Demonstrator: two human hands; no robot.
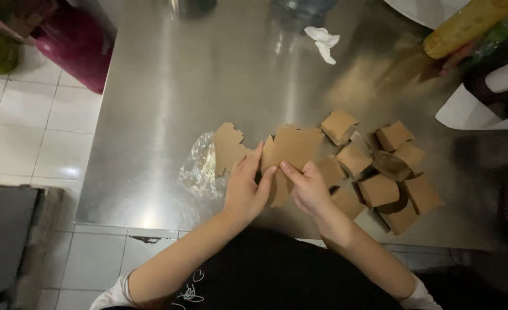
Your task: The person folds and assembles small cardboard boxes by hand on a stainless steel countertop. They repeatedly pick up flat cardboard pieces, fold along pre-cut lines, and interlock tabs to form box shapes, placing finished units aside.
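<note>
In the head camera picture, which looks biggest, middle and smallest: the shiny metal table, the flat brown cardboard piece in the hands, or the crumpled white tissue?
1. Metal table, biggest by far.
2. Flat brown cardboard piece, held by the left hand and right hand.
3. Crumpled white tissue, smallest, though it lies farther from the camera, which shrinks it a little.

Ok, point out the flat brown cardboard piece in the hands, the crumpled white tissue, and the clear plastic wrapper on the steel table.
flat brown cardboard piece (291,146), head view, upper middle panel.
crumpled white tissue (323,41), head view, its centre.
clear plastic wrapper (199,169), head view, crinkled middle.
</note>
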